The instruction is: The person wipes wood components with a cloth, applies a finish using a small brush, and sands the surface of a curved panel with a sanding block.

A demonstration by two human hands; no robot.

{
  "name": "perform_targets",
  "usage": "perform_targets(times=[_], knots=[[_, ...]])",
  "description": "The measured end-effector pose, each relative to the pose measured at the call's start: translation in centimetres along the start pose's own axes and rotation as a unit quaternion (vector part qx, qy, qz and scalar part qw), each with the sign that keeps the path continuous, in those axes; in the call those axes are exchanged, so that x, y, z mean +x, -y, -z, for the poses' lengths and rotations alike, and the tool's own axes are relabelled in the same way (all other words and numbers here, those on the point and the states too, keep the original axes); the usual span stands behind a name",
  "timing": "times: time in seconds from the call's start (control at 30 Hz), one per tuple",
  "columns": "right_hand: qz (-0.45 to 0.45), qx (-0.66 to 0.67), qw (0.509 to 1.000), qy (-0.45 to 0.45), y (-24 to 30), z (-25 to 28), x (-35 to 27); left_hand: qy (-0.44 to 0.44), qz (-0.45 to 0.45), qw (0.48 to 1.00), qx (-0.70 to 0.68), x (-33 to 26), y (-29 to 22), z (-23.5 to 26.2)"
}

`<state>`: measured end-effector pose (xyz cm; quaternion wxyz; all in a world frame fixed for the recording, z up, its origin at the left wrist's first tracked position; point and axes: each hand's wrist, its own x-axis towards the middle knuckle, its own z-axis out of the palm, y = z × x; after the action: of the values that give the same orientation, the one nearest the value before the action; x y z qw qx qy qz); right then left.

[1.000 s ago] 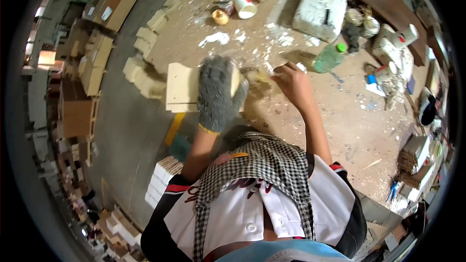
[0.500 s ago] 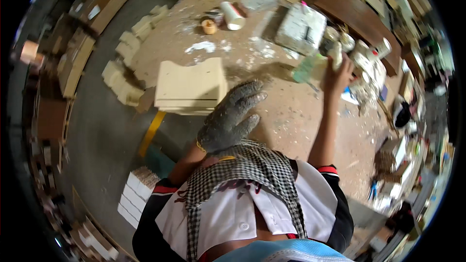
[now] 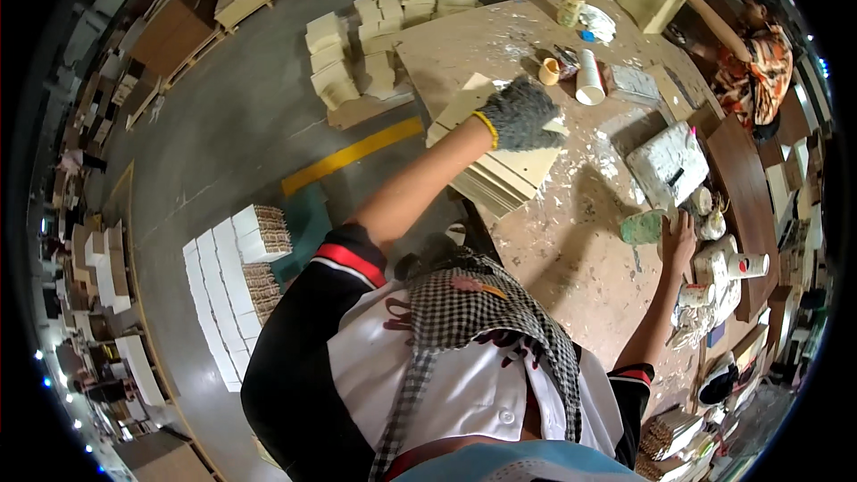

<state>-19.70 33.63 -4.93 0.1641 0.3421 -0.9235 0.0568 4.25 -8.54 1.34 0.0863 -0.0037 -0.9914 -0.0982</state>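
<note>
— Left hand (image 3: 525,113), the grey-gloved one, lay flat on the pale wooden box (image 3: 500,156), fingers spread and curled over its top face rather than clamped around it. I read that as pressing down, palm on wood.

— And the right?

— Right hand (image 3: 678,236) was bare, far out at the bench's right side, fingers closed around the green bottle (image 3: 644,228). The bottle lay just to the left of that palm, leaning toward the box.

— How did box and bottle sit to each other?

— Well apart. The box sat at the near-left edge of the workbench (image 3: 571,259), overhanging it, long axis running from upper left to lower right. The bottle lay to its lower right, across a stretch of glue-splashed bench. So the right hand was nearer the bottle and the left owned the box.

— Anything between them?

— A white-spattered block (image 3: 668,163) stood just above the bottle, with glue-crusted pots (image 3: 714,268) crowding the right hand. I saw a white cup (image 3: 589,78) and a small orange cup (image 3: 549,71) beyond the box. Another person (image 3: 754,62) worked at the far corner.
</note>
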Motion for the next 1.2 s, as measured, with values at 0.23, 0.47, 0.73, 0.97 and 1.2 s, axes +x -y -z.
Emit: perform_targets(times=[0.23,0.47,0.73,0.97,1.2], knots=[[-0.128,0.13,0.974,-0.132,-2.5,0.5,-3.2,0.075,0.052,0.994,-0.065,0.4,-0.1,-1.1],[-0.542,0.449,0.64,-0.308,-4.3,5.4,-13.0,0.091,0.082,0.991,-0.059,0.0,-0.4,-0.2],[-0.476,0.638,0.561,-0.225,0.0,1.2,-14.5,0.034,0.058,0.996,-0.062,0.0,-0.1,-1.1],[-0.334,0.582,0.703,-0.236,3.0,1.2,-11.3,0.062,0.044,0.997,-0.033,1.0,-0.4,-0.3],[-0.1,0.107,0.989,-0.014,13.9,0.9,-4.2,0.125,0.025,0.99,-0.053,1.5,-0.6,0.4]])
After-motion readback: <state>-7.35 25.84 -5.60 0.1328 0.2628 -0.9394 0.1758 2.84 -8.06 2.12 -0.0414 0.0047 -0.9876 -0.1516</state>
